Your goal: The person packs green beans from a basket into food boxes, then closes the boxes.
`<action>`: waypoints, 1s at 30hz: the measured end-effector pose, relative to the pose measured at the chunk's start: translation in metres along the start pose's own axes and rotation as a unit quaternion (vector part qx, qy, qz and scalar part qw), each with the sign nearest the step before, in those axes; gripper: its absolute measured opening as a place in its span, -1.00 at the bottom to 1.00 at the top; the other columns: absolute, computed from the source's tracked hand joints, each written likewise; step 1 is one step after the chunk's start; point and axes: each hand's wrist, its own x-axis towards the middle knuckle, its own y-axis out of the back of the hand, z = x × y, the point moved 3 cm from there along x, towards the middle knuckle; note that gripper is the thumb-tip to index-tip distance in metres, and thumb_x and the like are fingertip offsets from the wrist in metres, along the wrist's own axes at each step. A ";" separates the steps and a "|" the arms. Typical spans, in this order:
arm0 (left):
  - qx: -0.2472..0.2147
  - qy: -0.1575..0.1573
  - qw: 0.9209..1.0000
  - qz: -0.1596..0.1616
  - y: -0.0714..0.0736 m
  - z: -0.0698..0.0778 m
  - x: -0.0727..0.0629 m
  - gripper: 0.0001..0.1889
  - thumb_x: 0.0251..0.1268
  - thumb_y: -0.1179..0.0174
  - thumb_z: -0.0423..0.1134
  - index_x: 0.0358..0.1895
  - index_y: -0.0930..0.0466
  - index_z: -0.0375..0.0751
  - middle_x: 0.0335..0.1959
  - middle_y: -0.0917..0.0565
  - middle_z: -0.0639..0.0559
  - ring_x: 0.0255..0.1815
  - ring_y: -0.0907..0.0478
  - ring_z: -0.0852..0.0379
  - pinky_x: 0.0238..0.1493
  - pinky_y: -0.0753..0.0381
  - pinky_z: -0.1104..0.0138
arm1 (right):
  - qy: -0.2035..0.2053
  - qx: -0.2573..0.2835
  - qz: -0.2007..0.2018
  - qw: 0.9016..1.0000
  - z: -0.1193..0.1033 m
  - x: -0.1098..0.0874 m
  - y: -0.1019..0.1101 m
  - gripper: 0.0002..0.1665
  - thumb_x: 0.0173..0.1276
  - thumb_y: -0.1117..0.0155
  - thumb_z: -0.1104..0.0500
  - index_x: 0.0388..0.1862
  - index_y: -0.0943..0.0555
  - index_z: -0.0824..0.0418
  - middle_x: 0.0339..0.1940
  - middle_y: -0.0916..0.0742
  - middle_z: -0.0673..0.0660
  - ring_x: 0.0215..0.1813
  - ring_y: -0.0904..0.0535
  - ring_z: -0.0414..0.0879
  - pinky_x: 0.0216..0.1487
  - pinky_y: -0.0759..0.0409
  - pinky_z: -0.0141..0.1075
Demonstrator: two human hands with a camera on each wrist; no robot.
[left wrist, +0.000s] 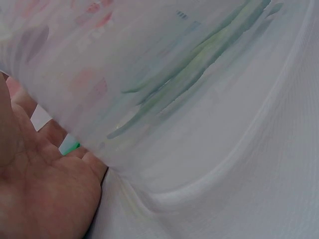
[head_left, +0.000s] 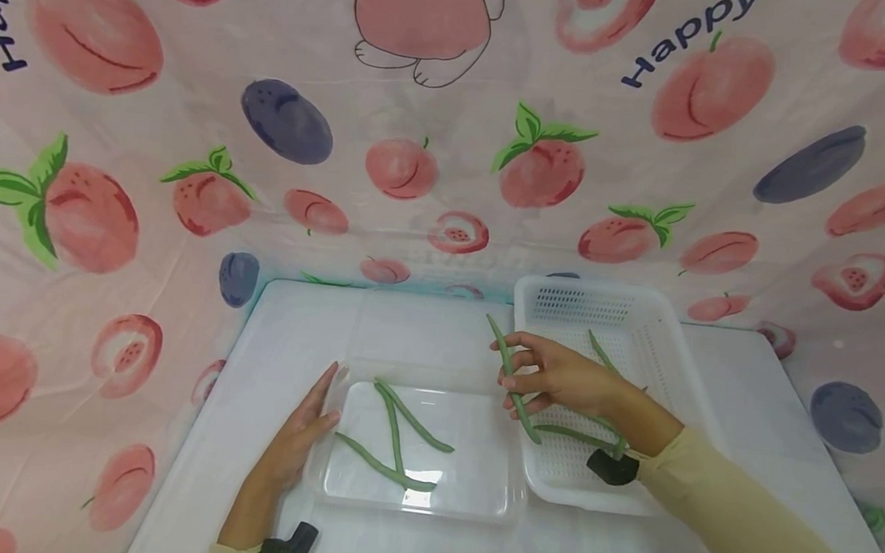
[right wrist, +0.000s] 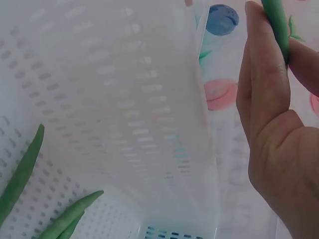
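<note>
My right hand [head_left: 565,379] pinches a green bean [head_left: 508,365] between thumb and fingers, above the near side wall of the white perforated basket [head_left: 679,347]. In the right wrist view, the held green bean [right wrist: 277,25] shows at the top, beside the raised fingers. My left hand [head_left: 303,428] touches the left wall of a clear plastic box [head_left: 468,512], its fingers fairly straight along the outside. Inside the box lie several green beans [head_left: 414,417]. More green beans [head_left: 573,436] lie in the basket, partly hidden by the right hand and wrist.
Box and basket stand side by side on a white table [head_left: 300,327], the basket to the right. Behind the table hangs a fruit-printed cloth [head_left: 451,118]. A dark wrist device [head_left: 613,467] is on the right wrist, another dark device [head_left: 289,542] on the left.
</note>
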 end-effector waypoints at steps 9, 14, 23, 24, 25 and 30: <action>0.004 -0.008 1.000 -0.003 0.001 0.003 0.000 -0.24 0.58 0.06 -0.30 0.69 0.17 0.22 0.73 0.24 0.05 0.71 0.38 -0.26 0.48 0.28 -0.41 | -0.017 -0.020 -0.004 1.000 -0.002 0.012 -0.017 -0.36 0.38 -0.41 0.23 0.34 -0.35 0.22 -0.09 -0.64 0.18 -0.20 -0.78 0.16 -0.20 -0.78 -0.04; 0.005 -0.011 1.000 -0.005 0.001 0.002 0.001 -0.24 0.59 0.06 -0.30 0.69 0.17 0.22 0.73 0.24 0.06 0.71 0.37 -0.26 0.48 0.24 -0.41 | -0.024 -0.024 -0.008 0.999 -0.003 0.019 -0.025 -0.42 0.39 -0.40 0.24 0.29 -0.37 0.20 -0.14 -0.65 0.17 -0.25 -0.77 0.11 -0.23 -0.78 -0.06; 0.002 -0.011 1.000 -0.006 0.001 0.001 0.001 -0.24 0.58 0.05 -0.30 0.69 0.17 0.22 0.73 0.23 0.07 0.71 0.38 -0.25 0.47 0.25 -0.42 | -0.037 -0.030 -0.021 0.999 -0.003 0.026 -0.035 -0.43 0.38 -0.40 0.25 0.29 -0.38 0.17 -0.19 -0.65 0.18 -0.27 -0.77 0.14 -0.27 -0.77 -0.11; 0.003 -0.011 1.000 -0.006 0.001 0.001 0.001 -0.24 0.59 0.05 -0.29 0.69 0.17 0.22 0.73 0.24 0.08 0.71 0.38 -0.25 0.47 0.26 -0.42 | -0.037 -0.032 -0.022 0.999 -0.003 0.027 -0.036 -0.43 0.38 -0.40 0.25 0.29 -0.37 0.17 -0.20 -0.65 0.18 -0.27 -0.78 0.14 -0.26 -0.77 -0.12; 0.003 -0.011 1.000 -0.007 0.001 0.001 0.000 -0.24 0.59 0.05 -0.29 0.69 0.17 0.22 0.73 0.24 0.08 0.71 0.38 -0.25 0.46 0.25 -0.43 | -0.038 -0.032 -0.021 0.999 -0.003 0.027 -0.037 -0.43 0.38 -0.40 0.25 0.28 -0.38 0.16 -0.19 -0.65 0.17 -0.27 -0.78 0.14 -0.26 -0.77 -0.12; 0.008 -0.007 1.000 -0.002 0.001 0.000 0.000 -0.24 0.59 0.05 -0.29 0.69 0.17 0.23 0.73 0.22 0.08 0.71 0.36 -0.26 0.46 0.24 -0.43 | -0.037 -0.031 -0.020 0.999 -0.003 0.028 -0.040 -0.43 0.38 -0.39 0.27 0.29 -0.38 0.17 -0.20 -0.66 0.17 -0.26 -0.77 0.17 -0.23 -0.78 -0.06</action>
